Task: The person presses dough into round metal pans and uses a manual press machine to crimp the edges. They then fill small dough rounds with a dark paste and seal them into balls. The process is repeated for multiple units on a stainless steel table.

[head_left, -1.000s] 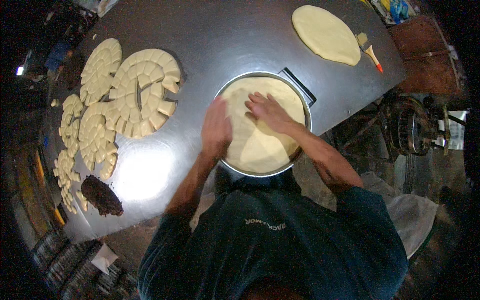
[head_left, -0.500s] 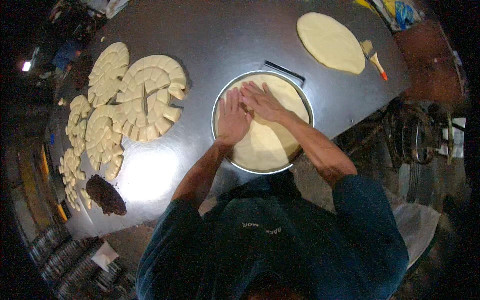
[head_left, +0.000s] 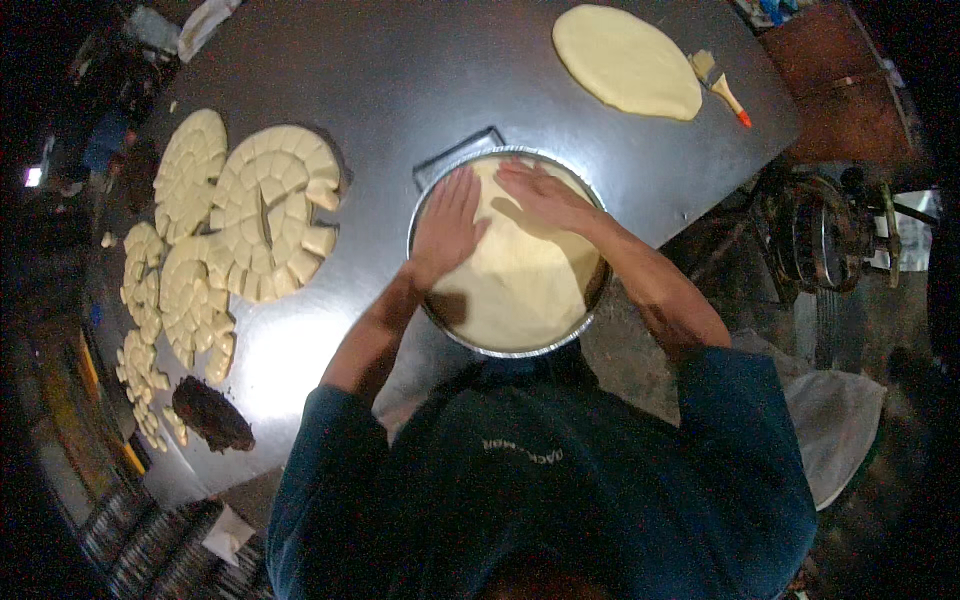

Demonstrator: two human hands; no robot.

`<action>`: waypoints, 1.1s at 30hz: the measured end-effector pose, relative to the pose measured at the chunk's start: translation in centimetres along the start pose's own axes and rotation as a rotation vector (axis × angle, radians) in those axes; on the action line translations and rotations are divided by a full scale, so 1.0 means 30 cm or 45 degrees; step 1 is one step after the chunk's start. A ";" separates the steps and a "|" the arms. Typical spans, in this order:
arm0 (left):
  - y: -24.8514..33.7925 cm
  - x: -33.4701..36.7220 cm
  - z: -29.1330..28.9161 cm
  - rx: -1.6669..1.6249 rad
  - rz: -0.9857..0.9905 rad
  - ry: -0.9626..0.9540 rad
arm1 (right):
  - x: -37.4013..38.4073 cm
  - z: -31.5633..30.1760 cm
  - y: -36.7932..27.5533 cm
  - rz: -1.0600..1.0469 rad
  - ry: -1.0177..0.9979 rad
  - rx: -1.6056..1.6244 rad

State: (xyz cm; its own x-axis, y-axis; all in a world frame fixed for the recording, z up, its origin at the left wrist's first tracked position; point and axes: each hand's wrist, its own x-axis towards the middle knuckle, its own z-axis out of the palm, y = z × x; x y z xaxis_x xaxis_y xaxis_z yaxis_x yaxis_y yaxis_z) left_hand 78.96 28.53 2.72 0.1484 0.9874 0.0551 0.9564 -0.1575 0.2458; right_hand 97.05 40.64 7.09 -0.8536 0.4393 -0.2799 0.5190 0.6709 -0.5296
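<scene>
**Two flat hands on a dough sheet in a round pan**

The left hand (head_left: 447, 228) lies flat on the pale dough sheet (head_left: 520, 285), with its fingers stretched out, slightly spread, and pointing away from the person. The right hand (head_left: 540, 195) also lies flat on the dough, just beside the left one; its fingers are long, only a little apart, and point toward the left fingertips, so the tips of both hands nearly meet near the far edge of the sheet. Neither hand pinches anything; the palms and fingers press down on the surface.

The dough sheet fills the round metal pan (head_left: 470, 345), which stands on the dark metal table (head_left: 400, 90) close to the person's body. The larger part of the dough lies on the near side of the fingers, toward the wrists.

Beyond the right fingertips, well apart, a second round dough sheet (head_left: 625, 62) lies flat on the table, and a pastry brush (head_left: 718, 85) with an orange handle end lies just beside it. Out past the left hand's little-finger side there are several rounds of cut dough pieces (head_left: 270, 210), arranged in rings. Nearer to the person on that same side, a dark brown lump (head_left: 212, 415) lies on the table.
</scene>
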 end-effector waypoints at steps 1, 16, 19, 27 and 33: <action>-0.009 -0.002 0.004 -0.001 -0.031 0.051 | -0.003 -0.086 0.017 0.007 -0.153 0.174; -0.252 0.064 -0.083 -0.355 -0.358 0.255 | 0.179 0.006 -0.097 0.120 -0.121 -0.149; -0.253 0.069 -0.086 -0.450 -0.376 0.312 | 0.175 0.191 -0.195 -0.034 0.273 -0.431; -0.066 -0.227 -0.105 0.025 -0.772 0.156 | 0.041 0.111 -0.060 -0.072 0.428 -0.387; 0.013 0.111 -0.026 0.161 0.159 0.220 | 0.001 0.027 0.026 -0.032 0.317 -0.203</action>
State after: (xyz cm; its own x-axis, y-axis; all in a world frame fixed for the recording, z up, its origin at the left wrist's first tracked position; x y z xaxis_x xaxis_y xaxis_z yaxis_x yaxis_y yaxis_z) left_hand 79.61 31.74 3.76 0.2322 0.9413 0.2451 0.9589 -0.2638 0.1045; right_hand 97.40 40.68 6.02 -0.8391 0.5414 -0.0530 0.5155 0.7600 -0.3958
